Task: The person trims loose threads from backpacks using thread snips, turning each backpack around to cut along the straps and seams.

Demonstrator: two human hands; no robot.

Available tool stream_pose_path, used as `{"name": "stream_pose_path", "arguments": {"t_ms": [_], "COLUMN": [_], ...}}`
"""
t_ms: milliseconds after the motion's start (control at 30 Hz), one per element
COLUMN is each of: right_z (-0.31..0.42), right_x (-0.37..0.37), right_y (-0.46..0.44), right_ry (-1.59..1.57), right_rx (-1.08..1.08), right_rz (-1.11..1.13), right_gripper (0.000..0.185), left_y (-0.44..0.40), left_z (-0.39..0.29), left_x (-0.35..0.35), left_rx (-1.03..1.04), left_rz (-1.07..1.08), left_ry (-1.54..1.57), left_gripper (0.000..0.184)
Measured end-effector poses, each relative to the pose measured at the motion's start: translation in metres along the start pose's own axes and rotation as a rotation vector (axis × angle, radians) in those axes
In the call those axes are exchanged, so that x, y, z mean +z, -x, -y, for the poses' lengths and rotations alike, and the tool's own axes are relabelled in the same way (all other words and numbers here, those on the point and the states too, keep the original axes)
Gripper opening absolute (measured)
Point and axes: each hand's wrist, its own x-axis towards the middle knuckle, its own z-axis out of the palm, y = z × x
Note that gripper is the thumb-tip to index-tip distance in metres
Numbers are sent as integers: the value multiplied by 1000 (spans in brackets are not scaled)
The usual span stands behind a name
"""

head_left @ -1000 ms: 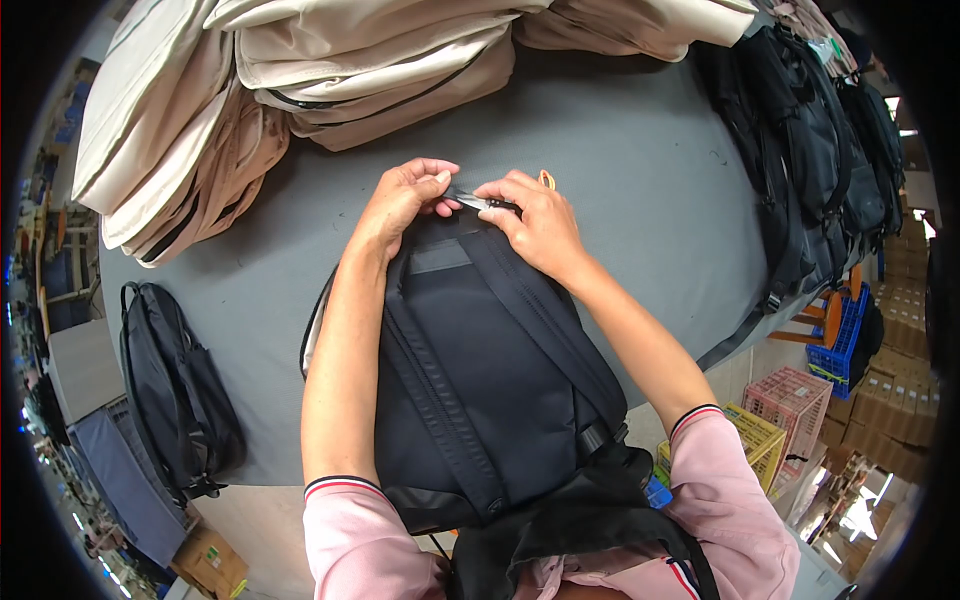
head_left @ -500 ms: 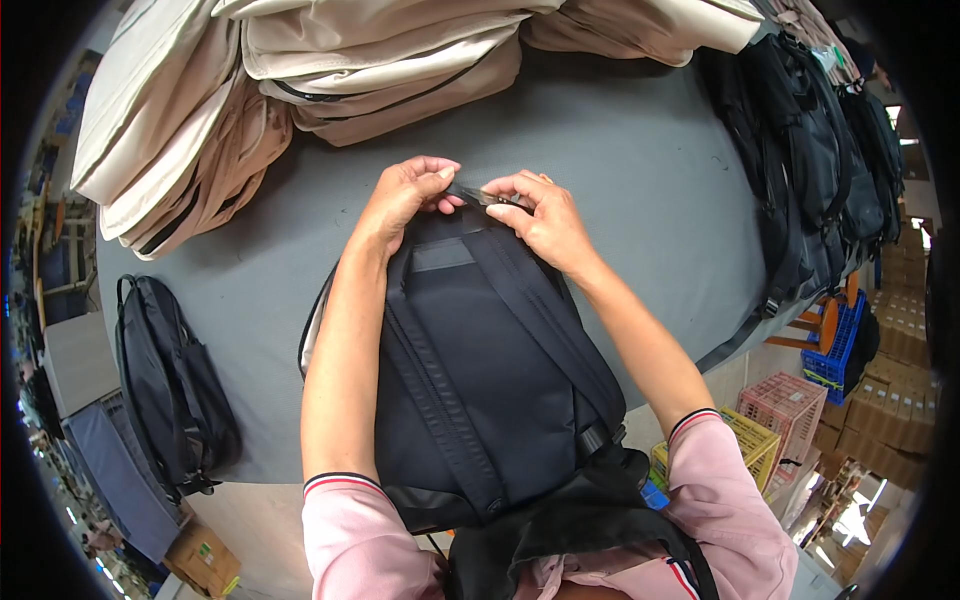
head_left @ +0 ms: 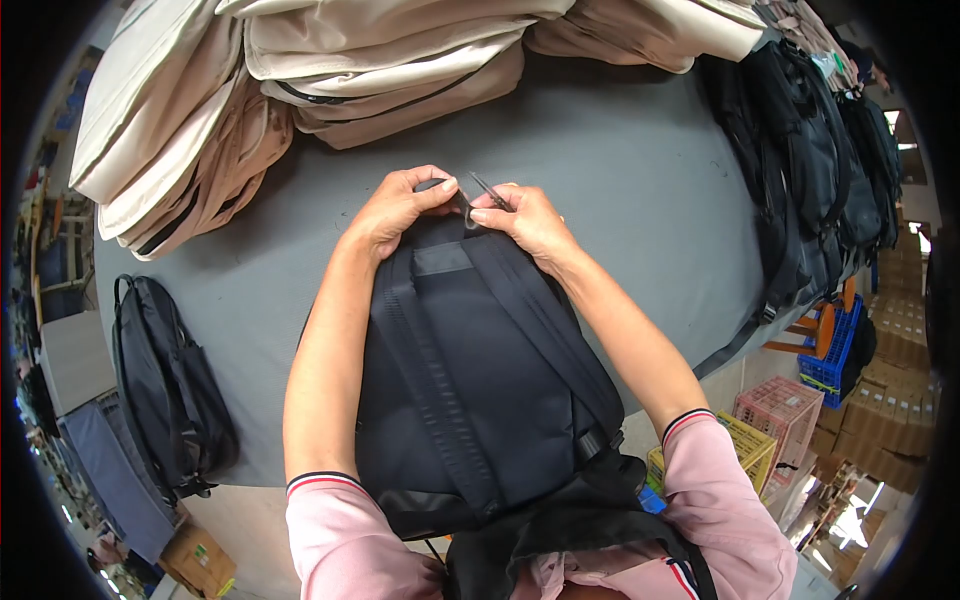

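A dark navy backpack (head_left: pixel 490 370) lies on the table in front of me, its shoulder straps facing up and its top pointing away. My left hand (head_left: pixel 405 208) pinches the black carry handle (head_left: pixel 430 184) at the bag's top. Just to its right, my right hand (head_left: pixel 528 222) is closed around a pair of thread snips (head_left: pixel 488 188), whose thin dark blades point up and to the left. The right fingertips also touch the handle's right end. Most of the snips' body is hidden in the palm.
Beige bags (head_left: pixel 400 60) are heaped along the table's far edge. A black backpack (head_left: pixel 170 380) lies at left, and more black bags (head_left: pixel 800 160) line the right side. Beyond the grey table (head_left: pixel 660 210) stand a pink crate (head_left: pixel 780 410), a blue crate (head_left: pixel 835 345) and cardboard boxes (head_left: pixel 895 390).
Both hands have shifted slightly toward me. The right hand has turned, so the snips now point up and away. The left hand's grip now shows more of the handle.
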Motion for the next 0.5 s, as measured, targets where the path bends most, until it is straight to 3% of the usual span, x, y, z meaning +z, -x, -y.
{"name": "stream_pose_path", "arguments": {"t_ms": [67, 167, 267, 500], "right_z": [12, 5, 23, 55], "right_x": [2, 9, 5, -4], "right_y": [7, 10, 28, 31], "right_ry": [-1, 138, 581, 1091], "right_rx": [13, -184, -422, -703], "right_rz": [6, -174, -305, -182], "right_gripper": [22, 24, 28, 19], "left_y": [-2, -3, -3, -1], "left_z": [-1, -2, 1, 4], "left_x": [3, 10, 9, 8], "left_rx": [-48, -71, -31, 14], "left_rz": [-61, -155, -182, -161], "left_ry": [-23, -13, 27, 58], "left_gripper": [15, 13, 13, 14]}}
